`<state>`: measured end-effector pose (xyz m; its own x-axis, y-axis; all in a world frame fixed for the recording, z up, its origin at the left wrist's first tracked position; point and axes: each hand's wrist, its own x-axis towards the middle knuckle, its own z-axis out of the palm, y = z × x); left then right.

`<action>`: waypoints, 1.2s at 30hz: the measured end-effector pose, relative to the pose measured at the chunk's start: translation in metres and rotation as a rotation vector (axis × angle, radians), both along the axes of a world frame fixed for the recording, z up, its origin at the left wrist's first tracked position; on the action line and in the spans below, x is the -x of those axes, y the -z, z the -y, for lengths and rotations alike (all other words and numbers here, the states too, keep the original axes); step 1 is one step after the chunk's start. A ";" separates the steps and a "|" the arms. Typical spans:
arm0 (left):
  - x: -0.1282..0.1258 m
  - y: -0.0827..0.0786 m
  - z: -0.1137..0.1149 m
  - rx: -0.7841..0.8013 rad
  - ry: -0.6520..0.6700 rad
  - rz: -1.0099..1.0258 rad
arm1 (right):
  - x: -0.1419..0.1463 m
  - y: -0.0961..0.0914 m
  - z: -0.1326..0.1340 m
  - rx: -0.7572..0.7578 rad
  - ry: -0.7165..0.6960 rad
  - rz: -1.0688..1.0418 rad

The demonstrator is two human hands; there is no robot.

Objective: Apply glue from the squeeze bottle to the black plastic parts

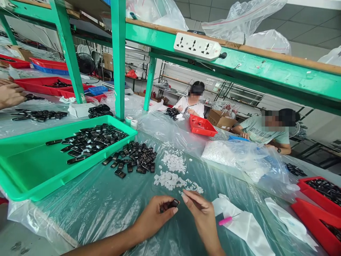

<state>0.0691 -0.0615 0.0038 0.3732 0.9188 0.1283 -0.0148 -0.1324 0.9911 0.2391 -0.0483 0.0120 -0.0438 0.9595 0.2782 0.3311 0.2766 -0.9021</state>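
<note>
workbench (106, 202): transparent plastic sheeting lies over a green top, perhaps to protect it; a green frame (119, 64) stands over the far side, its power strip (197, 47) raised off the working surface.

left hand (153, 214): closed round one small black piece (174, 203), thumb along its side, one end left poking out towards the other hand — a hold that seems meant to keep that end exposed.

right hand (201, 209): thumb and fingertips nearly together, narrow, just beside the black piece; whether something tiny sits between them, i cannot tell.

white bits (170, 180): loose heaps just beyond the fingers, probably spread there for easy picking.

black pile (141, 158): similar pieces lying loose beside the green tray (23, 170), which holds more at its far end — likely kept in easy reach of the left side.

pink-handled tool (226, 220): laid on a white cloth (247, 227) to the right, perhaps so it shows up plainly.

across the bench: two seated people, with a red tray (203, 126) near them.
</note>
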 end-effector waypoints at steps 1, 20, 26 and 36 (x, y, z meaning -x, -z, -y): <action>0.000 0.000 0.000 -0.004 0.020 0.001 | 0.000 0.001 0.004 0.017 -0.001 -0.047; 0.002 -0.004 -0.002 -0.188 0.077 -0.186 | 0.000 0.016 0.019 -0.160 -0.141 0.055; 0.004 -0.001 -0.005 -0.082 0.130 -0.012 | 0.005 0.021 0.027 -0.074 -0.092 0.090; 0.003 0.004 -0.011 0.039 0.126 0.000 | -0.003 0.019 0.009 -0.130 0.010 0.250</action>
<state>0.0658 -0.0503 0.0002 0.4859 0.8690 0.0933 -0.0292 -0.0905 0.9955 0.2416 -0.0576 -0.0071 -0.1167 0.9174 0.3804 0.5424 0.3797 -0.7494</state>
